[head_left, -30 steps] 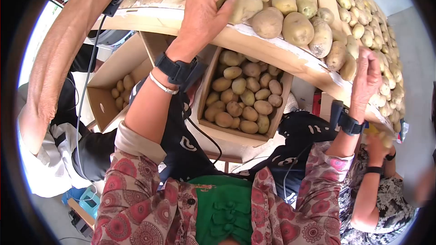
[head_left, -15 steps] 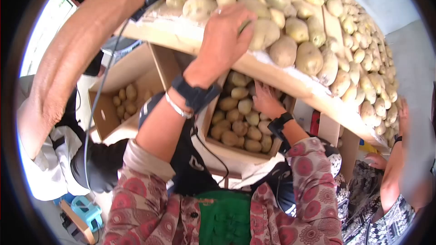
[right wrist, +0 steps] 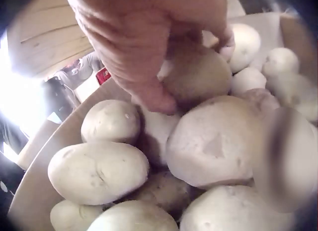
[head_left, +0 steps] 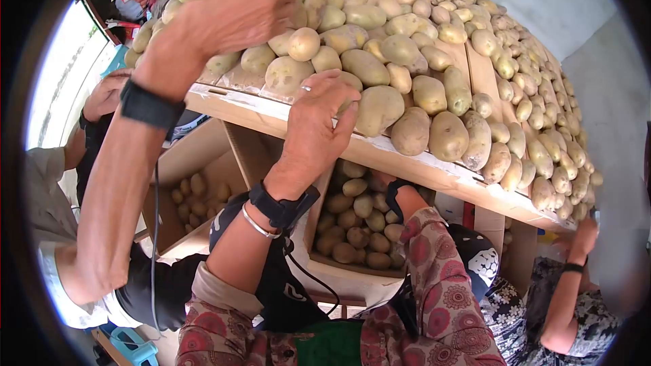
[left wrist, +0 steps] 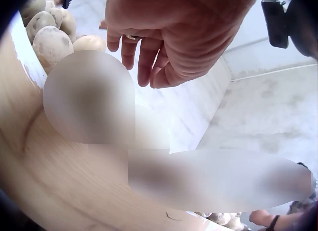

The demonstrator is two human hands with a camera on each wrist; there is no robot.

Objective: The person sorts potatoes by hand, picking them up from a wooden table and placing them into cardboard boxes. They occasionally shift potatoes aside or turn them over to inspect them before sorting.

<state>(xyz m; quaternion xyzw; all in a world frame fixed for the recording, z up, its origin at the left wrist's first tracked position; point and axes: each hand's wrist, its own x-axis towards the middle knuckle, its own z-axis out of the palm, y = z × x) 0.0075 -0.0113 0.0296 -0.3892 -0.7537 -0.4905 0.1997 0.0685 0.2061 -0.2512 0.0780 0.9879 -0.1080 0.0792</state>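
Observation:
My left hand (head_left: 315,122) is at the front edge of the slatted wooden table (head_left: 261,105), beside a row of large potatoes (head_left: 380,110). In the left wrist view its fingers (left wrist: 144,67) hang loosely bent with nothing in them. Below the table edge, my right hand (right wrist: 149,42) reaches into a cardboard box (head_left: 313,220) of potatoes (head_left: 358,237). Its thumb and fingers curl round one potato (right wrist: 198,74) that lies among the others. From the head view the table edge hides most of this hand.
Another person's arm (head_left: 112,196) crosses the left side, its hand (head_left: 234,10) over the potatoes. A second box (head_left: 193,146) with potatoes stands under the table at left. At the right, another person's forearm (head_left: 566,298) reaches up to the table edge. A cable (head_left: 156,251) hangs at left.
My right hand has gone from the potatoes on the right of the table down into the box. My left hand stays at the table edge. The other person's arm at left has moved over the potatoes.

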